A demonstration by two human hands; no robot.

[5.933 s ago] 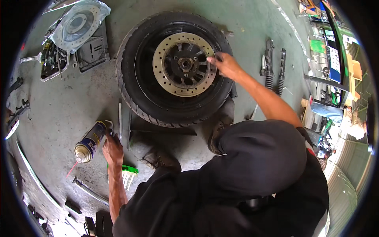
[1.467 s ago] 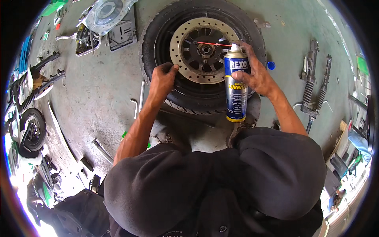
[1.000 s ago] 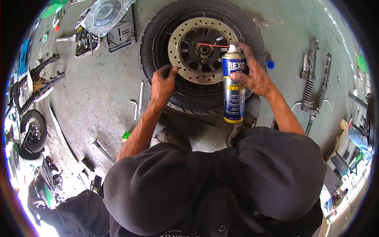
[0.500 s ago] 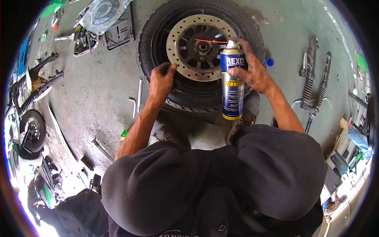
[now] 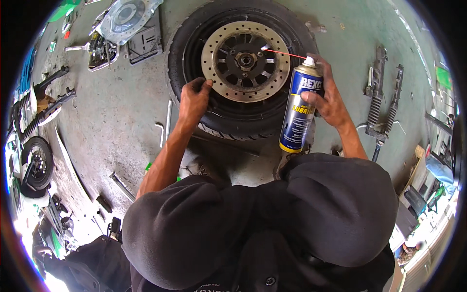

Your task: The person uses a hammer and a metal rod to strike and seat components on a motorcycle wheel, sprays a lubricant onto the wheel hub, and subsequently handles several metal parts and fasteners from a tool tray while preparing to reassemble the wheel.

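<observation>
A tyred wheel [image 5: 228,124] lies flat on the floor, with a drilled brake disc [image 5: 214,41] facing up. My right hand [image 5: 335,100] is wrapped around a blue and silver spray lubricant can [image 5: 296,119], a finger at its white nozzle [image 5: 309,61]. From the nozzle a thin red straw [image 5: 287,53] reaches left over the disc. Its tip is at an upper right bolt near the hub [image 5: 246,60], where a small white patch shows. At the disc's left edge my left hand [image 5: 195,100] is closed, thumb and finger pinched on the rim.
An L-shaped wrench [image 5: 162,134] lies left of the wheel beside another metal bar. Fork legs [image 5: 377,104] rest on the right. A plastic-wrapped round part [image 5: 127,19] sits upper left, near a grey tray [image 5: 146,44]. A smaller wheel [image 5: 37,165] stands far left.
My right hand has moved the can to the right, and the straw tip has gone from the upper left bolt to the upper right one. My left hand keeps its place on the disc edge.
</observation>
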